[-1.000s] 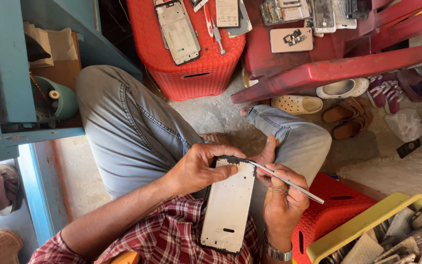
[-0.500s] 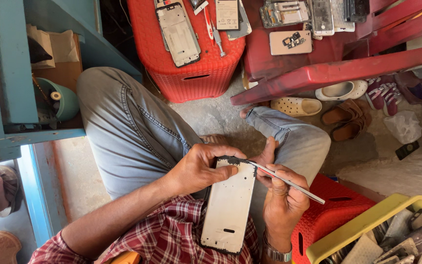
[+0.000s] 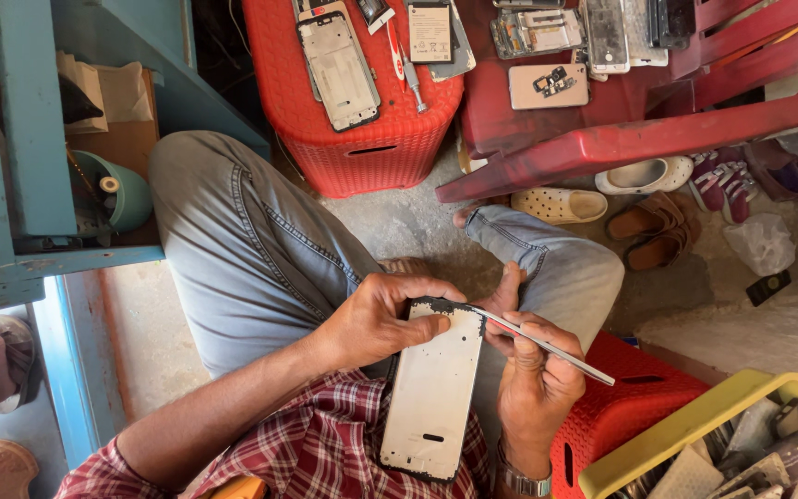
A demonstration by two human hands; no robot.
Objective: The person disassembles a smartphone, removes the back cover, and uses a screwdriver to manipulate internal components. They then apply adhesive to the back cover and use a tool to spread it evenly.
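Head view: left hand (image 3: 376,319) grips the top end of a pale, flat rectangular metal phone frame (image 3: 431,388) that lies over the lap (long axis running toward the body). Right hand (image 3: 533,374) pinches a thin silver metal tool (image 3: 547,346), tip at the frame's upper right edge. A red plastic basket (image 3: 362,139) carrying another frame stands beyond the knees.

A single head-worn camera looks steeply down over the seated person's lap, close to the left hand (image 3: 376,319) and right hand (image 3: 533,379) at lower centre. Farther off, the top of the frame takes in a red basket (image 3: 371,139), a red chair (image 3: 621,139) and sandals (image 3: 653,231) on the concrete floor (image 3: 417,226).
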